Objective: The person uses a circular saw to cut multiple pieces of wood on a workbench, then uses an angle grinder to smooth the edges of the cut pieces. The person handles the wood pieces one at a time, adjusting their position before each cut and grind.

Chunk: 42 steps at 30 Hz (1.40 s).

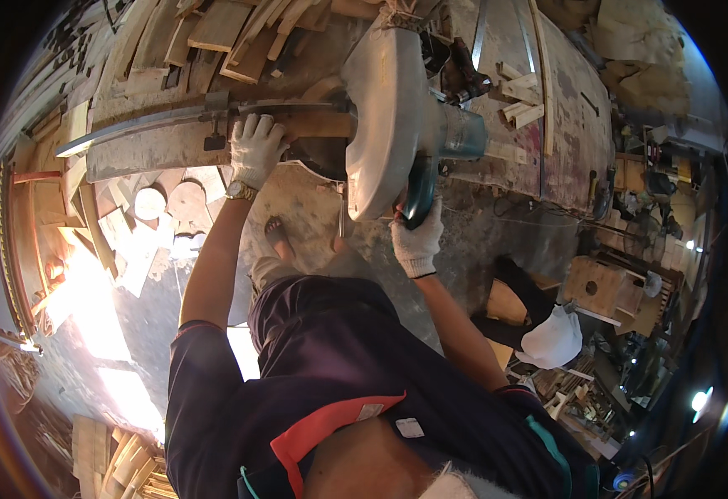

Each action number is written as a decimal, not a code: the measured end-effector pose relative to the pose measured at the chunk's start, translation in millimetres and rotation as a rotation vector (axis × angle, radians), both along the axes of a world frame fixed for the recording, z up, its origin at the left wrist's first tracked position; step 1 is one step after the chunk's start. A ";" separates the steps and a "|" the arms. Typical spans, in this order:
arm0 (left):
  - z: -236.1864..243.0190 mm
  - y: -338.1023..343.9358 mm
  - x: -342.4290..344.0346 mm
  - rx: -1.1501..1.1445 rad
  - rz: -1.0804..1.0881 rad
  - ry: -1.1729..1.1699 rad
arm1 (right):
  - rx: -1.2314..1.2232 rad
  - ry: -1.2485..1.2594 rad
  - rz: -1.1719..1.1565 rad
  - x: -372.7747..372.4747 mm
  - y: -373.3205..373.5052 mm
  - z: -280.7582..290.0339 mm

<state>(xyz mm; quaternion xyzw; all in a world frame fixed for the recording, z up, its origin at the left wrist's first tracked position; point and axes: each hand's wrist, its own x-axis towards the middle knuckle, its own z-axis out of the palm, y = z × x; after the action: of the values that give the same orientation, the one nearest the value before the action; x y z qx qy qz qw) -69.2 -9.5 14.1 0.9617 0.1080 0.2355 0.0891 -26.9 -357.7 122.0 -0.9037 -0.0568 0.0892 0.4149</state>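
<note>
A long, worn brown wooden workbench (pixel 567 158) is stretching across the room, bearing a power saw with a rounded pale-grey guard (pixel 389 116) at its near edge, probably for easy reach. Left of it, a long grey metal bar (pixel 139 129) is running beside a flat brown wooden board (pixel 318 125). The white-gloved left hand (pixel 257 150) is resting fingers together at the board's left end, seemingly steadying it; I can't tell whether they're clamping. The white-gloved right hand (pixel 419 243) is wrapping its partly hidden fingers around a glossy dark-teal curved handle (pixel 420 191).

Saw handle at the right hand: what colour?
The saw handle is dark teal; the head view shows it.
</note>
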 end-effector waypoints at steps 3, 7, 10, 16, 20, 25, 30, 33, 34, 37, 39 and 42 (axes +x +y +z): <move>7.2 1.2 2.0 0.021 -0.031 -0.025 | 0.076 0.017 -0.027 -3.2 7.1 -6.6; 9.7 -0.4 -0.7 0.018 -0.001 0.013 | -0.017 0.018 0.061 3.5 1.1 18.9; 15.3 -10.0 2.4 0.032 0.073 0.045 | -0.101 -0.038 0.145 18.4 17.5 106.0; 23.3 -30.3 0.7 0.012 0.109 0.040 | -0.153 -0.007 0.432 106.9 34.1 230.3; 24.1 -28.3 -17.2 0.095 0.104 0.099 | -0.123 -0.042 0.567 143.2 57.3 300.3; 26.8 -40.3 -45.8 0.066 0.142 0.137 | 0.323 -0.471 0.700 192.6 43.4 208.7; 16.0 -97.2 -98.6 -0.211 0.377 -0.005 | 0.568 0.294 0.297 128.3 8.1 90.3; 20.8 -140.1 -123.0 -0.482 0.240 0.074 | 0.183 0.526 0.358 90.1 -14.5 29.1; 23.9 -158.3 -123.7 -0.592 0.153 0.068 | 0.203 0.667 0.308 78.7 -20.4 8.7; 46.2 -201.8 -103.6 -0.562 -0.044 0.050 | 0.436 0.869 0.236 56.7 -43.7 -24.8; 66.0 -213.6 -82.9 -0.507 -0.109 0.111 | 0.586 0.905 0.254 71.2 -76.8 -41.5; 53.3 -198.4 -52.5 -0.750 0.004 -0.032 | 0.488 0.765 0.045 121.8 -113.0 0.2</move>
<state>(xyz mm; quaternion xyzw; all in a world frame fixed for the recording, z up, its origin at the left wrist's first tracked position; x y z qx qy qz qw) -121.7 -207.9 67.5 0.8583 0.1872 0.1949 0.4363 94.9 -470.6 122.2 -0.6802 0.0616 0.4098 0.6047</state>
